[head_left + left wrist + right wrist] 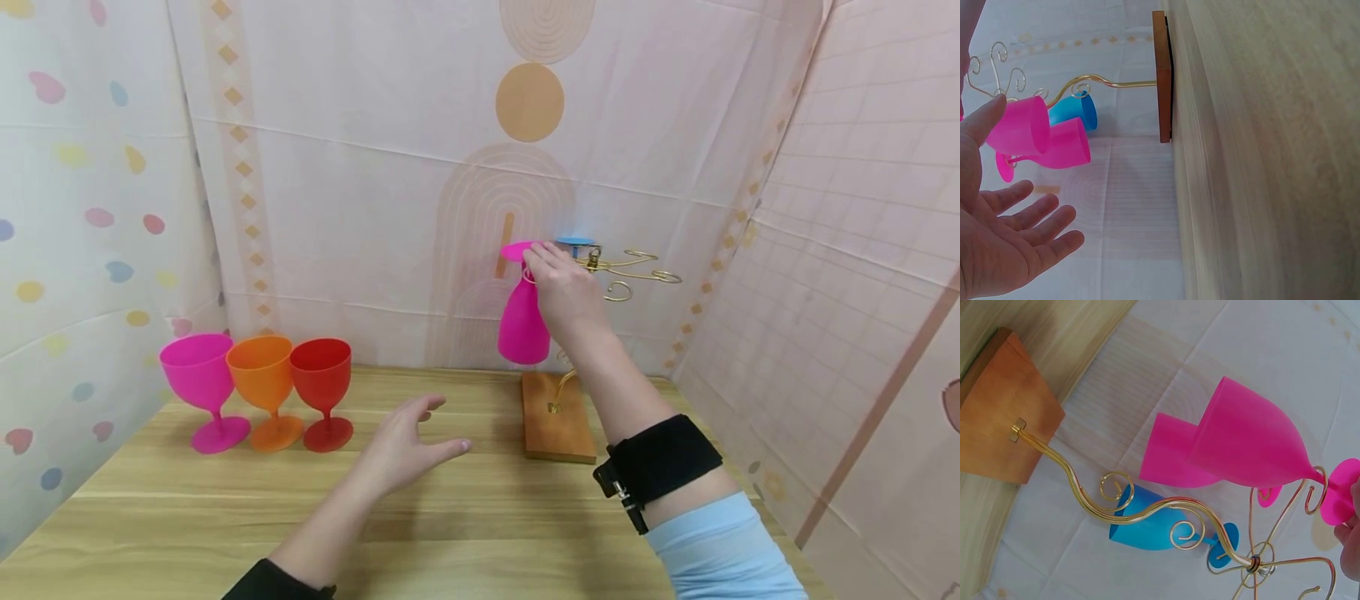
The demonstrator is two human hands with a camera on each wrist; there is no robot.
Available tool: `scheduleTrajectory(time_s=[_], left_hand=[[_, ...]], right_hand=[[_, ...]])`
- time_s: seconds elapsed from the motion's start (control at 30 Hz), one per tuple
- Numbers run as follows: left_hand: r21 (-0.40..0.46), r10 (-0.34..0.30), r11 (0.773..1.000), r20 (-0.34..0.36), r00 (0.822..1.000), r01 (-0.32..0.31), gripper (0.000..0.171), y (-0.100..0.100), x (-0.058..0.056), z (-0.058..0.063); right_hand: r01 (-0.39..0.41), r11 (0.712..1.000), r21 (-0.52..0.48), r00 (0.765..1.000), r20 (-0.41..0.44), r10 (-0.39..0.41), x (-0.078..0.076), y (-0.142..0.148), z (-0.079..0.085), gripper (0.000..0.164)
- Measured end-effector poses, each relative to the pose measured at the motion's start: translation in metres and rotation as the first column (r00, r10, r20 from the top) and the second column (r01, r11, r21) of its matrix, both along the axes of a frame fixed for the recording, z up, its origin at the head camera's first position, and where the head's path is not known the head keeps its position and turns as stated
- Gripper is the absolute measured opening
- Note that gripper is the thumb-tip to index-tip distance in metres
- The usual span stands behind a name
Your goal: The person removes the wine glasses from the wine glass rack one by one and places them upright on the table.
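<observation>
My right hand (566,287) pinches the foot of an upside-down pink goblet (1254,437), whose stem sits in a curled hook of the gold wire rack (1135,515). Behind it in the right wrist view hangs a second pink goblet (1169,453), partly covered by the first. A blue goblet (1154,519) also hangs upside down, mostly hidden in the head view. Below and to the left, my left hand (405,450) hovers over the table with thumb and fingers spread, holding nothing. In the left wrist view its thumb (985,122) overlaps the nearer pink goblet.
On the left of the wooden table (450,558) stand a pink goblet (198,371), an orange goblet (261,375) and a red goblet (322,375), all upright in a row. The rack's wooden base (558,425) rests near the back curtain (360,225).
</observation>
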State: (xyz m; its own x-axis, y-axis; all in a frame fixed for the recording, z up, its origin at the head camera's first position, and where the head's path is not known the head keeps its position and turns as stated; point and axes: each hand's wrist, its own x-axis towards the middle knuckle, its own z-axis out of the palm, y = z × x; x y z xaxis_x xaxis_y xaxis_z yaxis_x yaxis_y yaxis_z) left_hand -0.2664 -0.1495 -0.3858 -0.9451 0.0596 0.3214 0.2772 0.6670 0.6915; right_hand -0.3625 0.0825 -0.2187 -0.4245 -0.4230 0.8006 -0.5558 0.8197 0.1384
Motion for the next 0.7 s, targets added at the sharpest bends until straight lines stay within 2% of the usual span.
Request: scheduleTrajectory(time_s=[0.17,0.3,0.47,0.7], left_hand=[[0.0,-0.003,1.0,0.008,1.0,0.003,0.082,0.0009,-0.0003,0.0005],[0.004,-0.005,1.0,0.014,1.0,0.005,0.082,0.0019,-0.0003,0.0011],[0.005,-0.011,1.0,0.015,1.0,0.011,0.082,0.0037,-0.0007,0.0009],[0.001,-0.014,1.0,0.023,1.0,0.014,0.083,0.0063,-0.001,0.0015]], right_hand=[[0.024,1.0,0.002,1.0,-0.001,-0.024,-0.0032,-0.0013,0.0037,0.031],[0.057,0.998,0.002,0.998,0.03,-0.057,-0.0049,-0.0017,0.0058,0.032],[0.128,0.992,-0.012,0.988,0.085,-0.126,-0.0064,0.0004,0.0078,0.034],[0.222,0.975,-0.024,0.97,0.105,-0.218,-0.0069,0.0065,0.008,0.034]])
